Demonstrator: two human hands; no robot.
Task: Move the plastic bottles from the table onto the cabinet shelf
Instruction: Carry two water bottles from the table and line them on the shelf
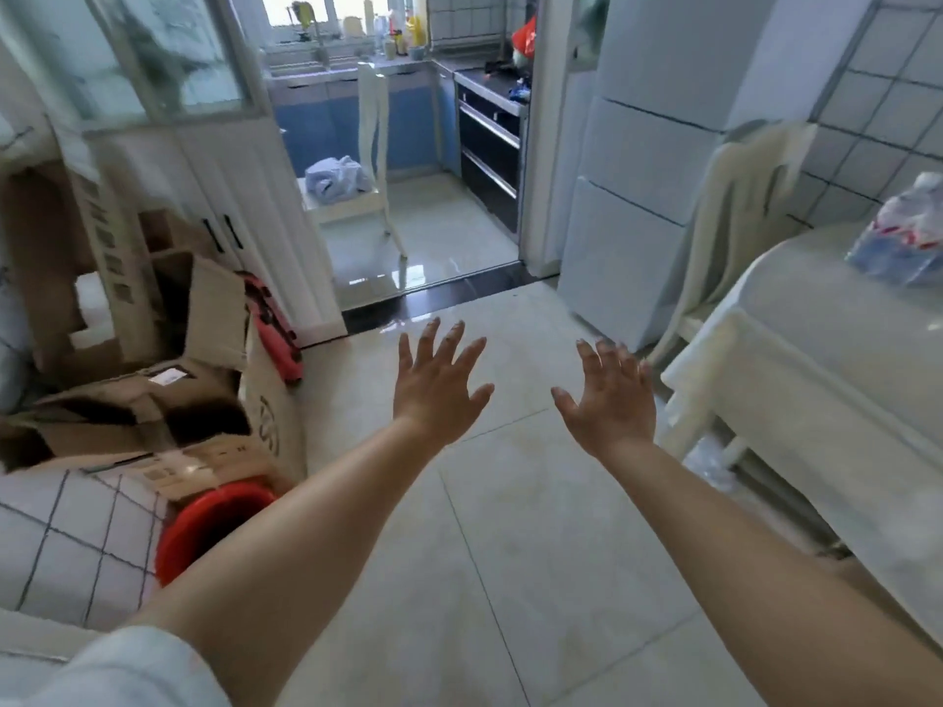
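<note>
- Plastic bottles (903,242), blurred, lie bunched on the white table (816,359) at the right edge of the frame
- Left hand (439,385) and right hand (610,400) at frame centre over the floor; each grip spread wide, holding nothing
- Cardboard boxes (153,380) left; red bucket (204,528) below them

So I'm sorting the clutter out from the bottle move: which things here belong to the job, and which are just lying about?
Job:
- pack of plastic bottles lying on the table
- left hand and right hand, both spread open and holding nothing

Lying about:
- cardboard boxes
- red bucket
- white chair with a blue bag on its seat
- fridge
</note>
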